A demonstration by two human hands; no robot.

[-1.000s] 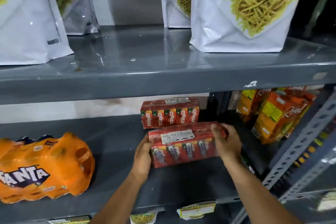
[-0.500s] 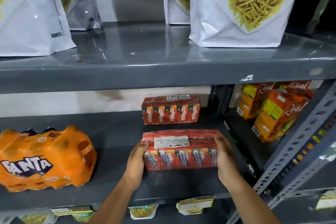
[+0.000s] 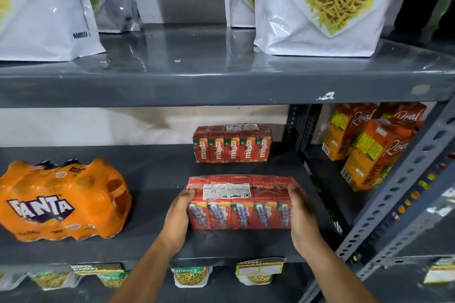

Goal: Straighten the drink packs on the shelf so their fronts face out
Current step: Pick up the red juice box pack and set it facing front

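A red shrink-wrapped Maaza drink pack (image 3: pixel 240 202) stands near the front of the grey middle shelf (image 3: pixel 152 179), its row of carton fronts facing out and a white label on top. My left hand (image 3: pixel 178 219) grips its left end and my right hand (image 3: pixel 301 216) grips its right end. A second red Maaza pack (image 3: pixel 232 144) stands behind it at the back of the shelf, fronts facing out. An orange Fanta pack (image 3: pixel 60 200) lies at the left of the same shelf.
Large white snack bags (image 3: pixel 320 5) stand on the upper shelf (image 3: pixel 221 86). Orange Real juice cartons (image 3: pixel 369 152) fill the neighbouring bay at right, past a perforated metal upright (image 3: pixel 403 184). Small snack packets (image 3: pixel 190 275) hang below the shelf's front edge.
The near Maaza pack came down from a tilted hold and turned square to the shelf front, now resting on the shelf. Both hands stayed on its ends.
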